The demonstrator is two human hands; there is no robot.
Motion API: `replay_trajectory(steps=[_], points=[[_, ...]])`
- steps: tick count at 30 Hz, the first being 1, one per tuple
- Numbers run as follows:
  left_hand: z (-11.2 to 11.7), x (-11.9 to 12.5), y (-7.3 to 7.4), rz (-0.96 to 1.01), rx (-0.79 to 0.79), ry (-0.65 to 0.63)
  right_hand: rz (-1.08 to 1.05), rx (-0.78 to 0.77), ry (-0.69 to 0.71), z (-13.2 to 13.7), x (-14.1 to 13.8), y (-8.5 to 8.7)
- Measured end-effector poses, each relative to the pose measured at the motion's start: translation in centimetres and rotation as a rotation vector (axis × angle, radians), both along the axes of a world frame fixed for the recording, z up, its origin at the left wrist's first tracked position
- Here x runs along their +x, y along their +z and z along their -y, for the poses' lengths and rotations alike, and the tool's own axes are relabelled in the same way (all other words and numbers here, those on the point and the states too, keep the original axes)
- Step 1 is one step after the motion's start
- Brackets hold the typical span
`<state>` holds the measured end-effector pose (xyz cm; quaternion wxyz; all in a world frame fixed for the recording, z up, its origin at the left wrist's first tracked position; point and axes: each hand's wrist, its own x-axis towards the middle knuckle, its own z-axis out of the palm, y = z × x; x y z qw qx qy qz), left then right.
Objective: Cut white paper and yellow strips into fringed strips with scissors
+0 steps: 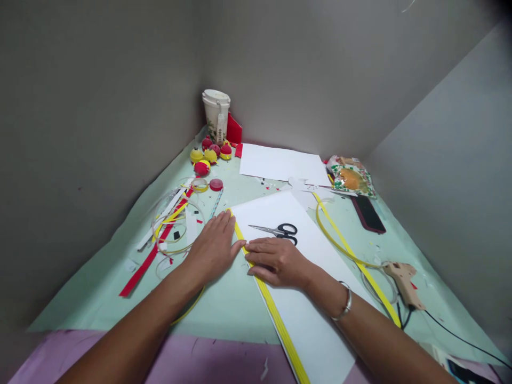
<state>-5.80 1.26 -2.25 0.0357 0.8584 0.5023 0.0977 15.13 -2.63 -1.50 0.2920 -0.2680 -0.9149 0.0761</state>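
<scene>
A long yellow strip [276, 314] runs down the left edge of a large white sheet [320, 298]. My left hand [214, 242] lies flat at the strip's far end, fingers stretched out and thumb pointing towards my right hand. On the strip and sheet a little nearer, my right hand [282, 260] rests palm down, its fingertips touching the yellow strip. Neither hand is closed around anything. Just beyond my right hand, scissors [277, 231] with black handles lie on the sheet, blades pointing left; one handle loop is partly covered.
Left are ribbon scraps, a red strip [140, 272] and clear tubing. Behind stand a lidded cup [216, 114] and red and yellow balls [202, 168]. Another white sheet [280, 162] lies at the back. Right are a packet [352, 178], phone [368, 214], yellow strip [376, 282] and corded glue gun [406, 285].
</scene>
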Motion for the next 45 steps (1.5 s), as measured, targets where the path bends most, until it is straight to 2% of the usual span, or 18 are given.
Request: replay_trajectory(steps=[8,36,45], points=[[0.02,0.04,0.32,0.002,-0.028,-0.01,-0.023,-0.009,0.002,0.01,0.18,-0.19],[-0.06,0.18,0.0,-0.059,-0.031,0.006,-0.027,-0.003,0.018,-0.13,0.34,-0.38],[0.0,0.05,-0.18,-0.024,-0.027,0.008,-0.006,-0.036,0.018,-0.04,0.21,-0.03]])
